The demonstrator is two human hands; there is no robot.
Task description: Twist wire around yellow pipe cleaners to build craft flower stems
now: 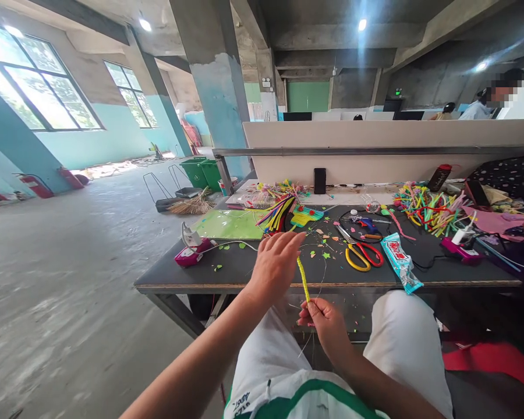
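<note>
A thin, yellow, ridged stem (303, 280) rises above my lap at the table's front edge, slightly tilted. My right hand (325, 323) pinches its lower end between thumb and fingers. Fine pale strands hang around it. My left hand (276, 263) is beside the stem's upper end, its fingers stretched out toward the upper right and its thumb hidden from view. Whether the left palm touches the stem, I cannot tell. Beyond the hands lie a yellow-and-blue craft piece (306, 216) and a bundle of multicoloured fuzzy stems (282, 212).
Scissors (358, 249) with yellow and red handles lie right of my hands, beside a blue wrapper (400, 262) overhanging the front edge. Behind are a blue glue gun (369, 224), a phone (319, 181) and a stem pile (434, 209). A pink power strip (194, 252) sits left.
</note>
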